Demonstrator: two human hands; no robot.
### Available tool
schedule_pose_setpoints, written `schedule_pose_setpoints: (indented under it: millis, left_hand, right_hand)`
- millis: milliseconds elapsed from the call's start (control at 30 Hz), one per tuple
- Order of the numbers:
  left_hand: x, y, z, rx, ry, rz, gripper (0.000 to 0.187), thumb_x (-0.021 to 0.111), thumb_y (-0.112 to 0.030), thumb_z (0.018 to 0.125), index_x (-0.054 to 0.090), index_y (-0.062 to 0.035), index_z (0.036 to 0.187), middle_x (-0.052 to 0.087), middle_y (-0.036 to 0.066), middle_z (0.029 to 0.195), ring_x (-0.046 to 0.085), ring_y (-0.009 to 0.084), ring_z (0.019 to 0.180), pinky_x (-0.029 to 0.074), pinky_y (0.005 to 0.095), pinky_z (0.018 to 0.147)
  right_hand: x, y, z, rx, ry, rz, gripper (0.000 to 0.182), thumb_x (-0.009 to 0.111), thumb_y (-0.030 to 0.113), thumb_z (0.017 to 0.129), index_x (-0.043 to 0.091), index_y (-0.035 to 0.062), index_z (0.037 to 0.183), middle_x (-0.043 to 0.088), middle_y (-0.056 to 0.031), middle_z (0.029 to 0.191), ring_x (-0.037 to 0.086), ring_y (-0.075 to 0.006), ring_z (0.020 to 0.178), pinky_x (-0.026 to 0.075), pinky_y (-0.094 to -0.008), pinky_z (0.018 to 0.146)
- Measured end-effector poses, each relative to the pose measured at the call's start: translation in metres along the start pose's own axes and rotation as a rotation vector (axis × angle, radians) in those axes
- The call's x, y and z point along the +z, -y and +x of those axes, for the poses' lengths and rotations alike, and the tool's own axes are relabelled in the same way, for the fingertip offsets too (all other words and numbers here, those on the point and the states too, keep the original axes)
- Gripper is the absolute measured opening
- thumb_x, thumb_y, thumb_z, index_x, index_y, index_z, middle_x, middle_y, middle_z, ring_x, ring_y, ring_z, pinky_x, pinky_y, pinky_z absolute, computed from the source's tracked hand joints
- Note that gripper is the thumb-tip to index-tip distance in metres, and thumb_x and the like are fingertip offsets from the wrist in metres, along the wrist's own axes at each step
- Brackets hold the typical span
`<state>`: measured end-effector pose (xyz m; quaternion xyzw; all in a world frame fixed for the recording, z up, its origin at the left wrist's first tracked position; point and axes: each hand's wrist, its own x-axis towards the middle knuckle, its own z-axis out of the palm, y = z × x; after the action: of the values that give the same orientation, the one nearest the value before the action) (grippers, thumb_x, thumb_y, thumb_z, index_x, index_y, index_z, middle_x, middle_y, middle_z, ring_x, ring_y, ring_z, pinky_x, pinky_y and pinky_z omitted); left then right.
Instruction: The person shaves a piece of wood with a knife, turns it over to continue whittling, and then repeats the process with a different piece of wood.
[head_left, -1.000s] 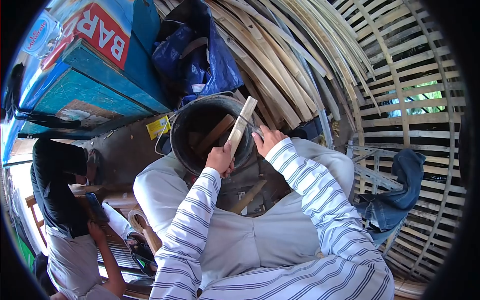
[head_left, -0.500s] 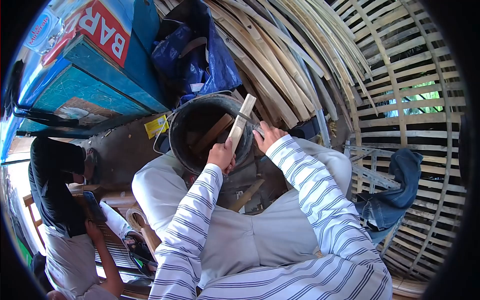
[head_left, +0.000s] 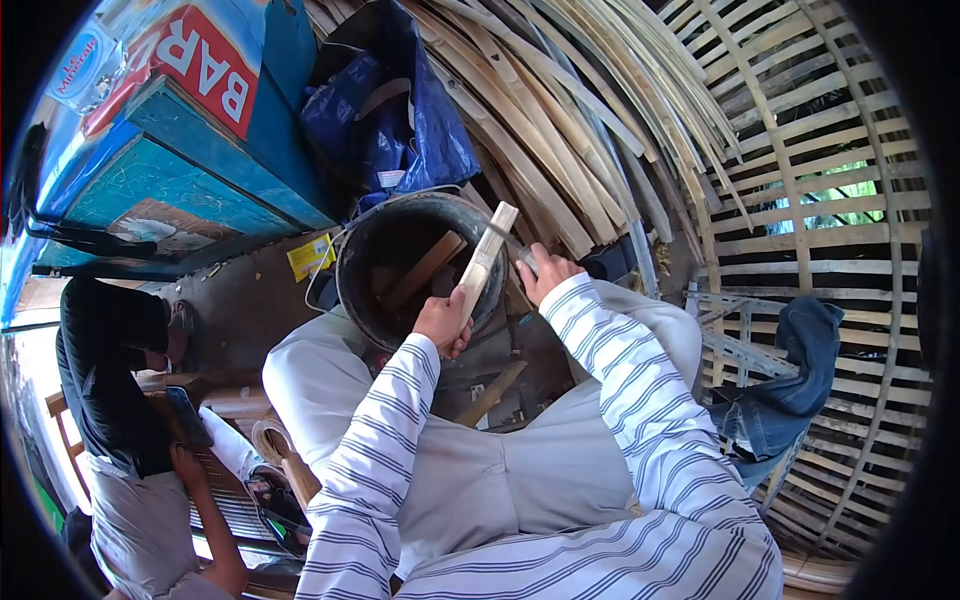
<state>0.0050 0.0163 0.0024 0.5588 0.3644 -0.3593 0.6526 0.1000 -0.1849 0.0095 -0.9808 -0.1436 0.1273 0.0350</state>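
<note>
My left hand (head_left: 443, 322) is closed around the lower end of a flat, pale bamboo or wood strip (head_left: 484, 262), which slants up and to the right over a dark bucket (head_left: 352, 285). In my right hand (head_left: 549, 273) is a knife (head_left: 528, 258), gripped by its handle. The dark blade points up and left and meets the strip near its upper end; its far tip is hard to make out. Inside the bucket leans a brown piece of wood (head_left: 425, 268). Another wooden piece (head_left: 490, 393) lies on the ground between my legs.
Long bamboo slats (head_left: 560, 140) are stacked behind the bucket, beside a blue bag (head_left: 440, 140). A blue cabinet (head_left: 230, 170) stands at left, with a yellow packet (head_left: 311, 257) near it. Another person (head_left: 115, 380) sits at far left. Blue cloth (head_left: 785, 380) hangs by the slatted wall at right.
My right hand and the knife have shifted slightly right. The strip's upper end has tipped a little right and down, while my left hand has moved only slightly.
</note>
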Motion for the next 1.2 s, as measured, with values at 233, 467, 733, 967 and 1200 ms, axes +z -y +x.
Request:
schedule_pose_setpoints:
  millis: [233,467,733,967,1200]
  left_hand:
    - [-0.005,-0.004,-0.003,-0.016,-0.023,0.021,0.064,0.038,-0.052,0.102,0.058,0.0027,0.077,0.053,0.008,0.054,0.048,0.0169,0.039,0.039,0.0334,0.037]
    - [-0.008,-0.002,-0.002,0.000,-0.030,0.036,0.063,0.040,-0.054,0.102,0.057,0.0013,0.076,0.051,0.006,0.053,0.044,0.0142,0.037,0.036,0.0312,0.036]
    - [0.004,0.001,-0.005,0.152,-0.166,0.234,0.065,0.040,-0.050,0.102,0.061,0.0054,0.076,0.057,0.010,0.053,0.052,0.0174,0.038,0.043,0.0332,0.037]
    - [0.010,0.005,-0.006,0.174,-0.200,0.297,0.063,0.040,-0.048,0.103,0.062,0.0048,0.076,0.059,0.010,0.053,0.056,0.0185,0.039,0.047,0.0340,0.038]
    - [0.023,0.014,0.002,0.277,-0.294,0.399,0.062,0.040,-0.046,0.103,0.066,0.0061,0.080,0.063,0.014,0.055,0.064,0.0273,0.045,0.054,0.0400,0.050]
  right_hand:
    - [-0.016,0.008,-0.013,-0.058,0.077,0.044,0.045,0.054,0.046,0.094,0.057,0.0104,0.121,0.070,-0.0262,0.090,0.069,-0.0440,0.087,0.056,-0.0532,0.077]
    - [-0.035,-0.009,0.010,0.118,0.032,0.267,0.050,0.061,0.046,0.091,0.069,0.0013,0.110,0.070,-0.0239,0.100,0.064,-0.0428,0.099,0.051,-0.0458,0.090]
    - [-0.022,0.007,0.004,0.808,0.362,1.383,0.045,0.053,0.047,0.098,0.064,0.0033,0.095,0.062,-0.0107,0.067,0.055,-0.0216,0.046,0.044,-0.0336,0.039]
    - [-0.007,0.042,0.018,0.654,0.260,0.975,0.048,0.052,0.043,0.098,0.068,-0.0025,0.102,0.065,-0.0096,0.066,0.062,-0.0178,0.050,0.051,-0.0309,0.044]
    - [0.002,0.043,0.026,0.869,0.347,1.286,0.046,0.047,0.046,0.101,0.060,0.0026,0.093,0.060,-0.0076,0.064,0.055,-0.0180,0.047,0.046,-0.0330,0.040]
